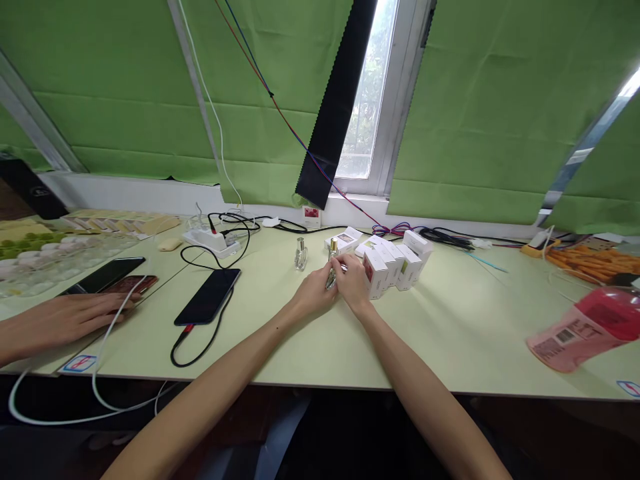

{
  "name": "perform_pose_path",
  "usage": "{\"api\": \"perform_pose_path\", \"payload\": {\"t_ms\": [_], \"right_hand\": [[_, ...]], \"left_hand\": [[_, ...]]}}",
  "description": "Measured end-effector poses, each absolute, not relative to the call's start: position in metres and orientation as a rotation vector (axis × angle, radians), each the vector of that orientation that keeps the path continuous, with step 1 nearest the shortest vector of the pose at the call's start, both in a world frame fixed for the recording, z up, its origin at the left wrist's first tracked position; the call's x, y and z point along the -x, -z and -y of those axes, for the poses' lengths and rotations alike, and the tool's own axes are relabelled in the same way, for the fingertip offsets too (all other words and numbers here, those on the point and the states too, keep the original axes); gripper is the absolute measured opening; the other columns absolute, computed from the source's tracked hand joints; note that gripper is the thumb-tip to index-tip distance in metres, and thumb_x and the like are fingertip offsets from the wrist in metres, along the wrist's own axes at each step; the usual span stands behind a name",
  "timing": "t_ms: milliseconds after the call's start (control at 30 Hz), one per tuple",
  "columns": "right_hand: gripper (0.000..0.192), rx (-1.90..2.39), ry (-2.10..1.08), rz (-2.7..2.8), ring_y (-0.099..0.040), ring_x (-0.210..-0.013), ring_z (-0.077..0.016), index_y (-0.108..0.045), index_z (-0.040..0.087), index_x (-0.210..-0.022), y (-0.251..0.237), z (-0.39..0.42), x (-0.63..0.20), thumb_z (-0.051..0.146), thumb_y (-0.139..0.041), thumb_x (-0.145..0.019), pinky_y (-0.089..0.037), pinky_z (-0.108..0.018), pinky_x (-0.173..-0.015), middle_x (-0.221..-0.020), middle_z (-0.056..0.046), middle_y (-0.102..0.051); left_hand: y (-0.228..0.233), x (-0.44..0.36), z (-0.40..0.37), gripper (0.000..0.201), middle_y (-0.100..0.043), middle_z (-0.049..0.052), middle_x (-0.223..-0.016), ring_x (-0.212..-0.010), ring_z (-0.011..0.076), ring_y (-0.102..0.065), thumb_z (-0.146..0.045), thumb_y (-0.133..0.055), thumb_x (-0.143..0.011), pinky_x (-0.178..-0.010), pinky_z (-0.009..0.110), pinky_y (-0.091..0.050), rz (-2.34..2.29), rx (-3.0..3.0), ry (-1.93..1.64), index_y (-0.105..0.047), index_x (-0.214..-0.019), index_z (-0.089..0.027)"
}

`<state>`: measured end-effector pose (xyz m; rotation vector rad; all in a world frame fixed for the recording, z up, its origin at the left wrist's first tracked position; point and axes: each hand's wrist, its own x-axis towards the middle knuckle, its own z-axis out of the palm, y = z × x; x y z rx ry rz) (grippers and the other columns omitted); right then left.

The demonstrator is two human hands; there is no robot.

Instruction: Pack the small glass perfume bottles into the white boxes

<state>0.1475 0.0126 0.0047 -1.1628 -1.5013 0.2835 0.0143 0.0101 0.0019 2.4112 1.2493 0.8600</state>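
glass vial, small, pinched between left hand and right hand over pale table, fingers closed for grip; white boxes clustered just beside, second bottle upright nearby.

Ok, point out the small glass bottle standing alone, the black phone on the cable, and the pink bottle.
small glass bottle (301, 255), head view, on its clear body.
black phone (209, 297), head view, middle of its dark screen.
pink bottle (580, 330), head view, on its labelled side.
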Motion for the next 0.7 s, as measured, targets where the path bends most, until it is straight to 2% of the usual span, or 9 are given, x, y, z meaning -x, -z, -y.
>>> {"api": "perform_pose_path", "payload": {"t_ms": [333, 500, 700], "right_hand": [[0.023, 1.164, -0.293, 1.470, -0.062, -0.083, -0.0209, -0.057, 0.022, -0.078, 0.0001, -0.0157, -0.1482, 0.034, -0.058, -0.097, -0.049, -0.033, -0.081, -0.084, -0.005, -0.067], [0.025, 1.180, -0.290, 1.458, -0.059, -0.078, -0.0195, -0.053, 0.022, -0.076, 0.0025, -0.0191, -0.1492, 0.036, -0.060, -0.096, -0.046, -0.032, -0.076, -0.080, -0.003, -0.064], [0.029, 1.149, -0.300, 1.450, -0.055, -0.075, -0.0177, -0.049, 0.023, -0.075, 0.0043, -0.0216, -0.1503, 0.041, -0.061, -0.095, -0.044, -0.031, -0.073, -0.076, -0.001, -0.061]], "left_hand": [[-0.0001, -0.0153, -0.0104, 0.047, -0.070, 0.008, -0.084, -0.068, 0.0220, -0.063, -0.035, -0.052, -0.095, -0.060, 0.029, -0.038, -1.259, -2.409, -0.851, -0.051, -0.136, -0.011], [0.0004, -0.0166, -0.0107, 0.047, -0.072, 0.009, -0.087, -0.074, 0.0239, -0.066, -0.032, -0.054, -0.094, -0.064, 0.030, -0.043, -1.263, -2.387, -0.853, -0.052, -0.136, -0.011], [0.0027, -0.0168, -0.0124, 0.038, -0.072, 0.009, -0.088, -0.076, 0.0237, -0.067, -0.030, -0.055, -0.093, -0.068, 0.030, -0.045, -1.241, -2.389, -0.884, -0.057, -0.127, -0.012]]}}
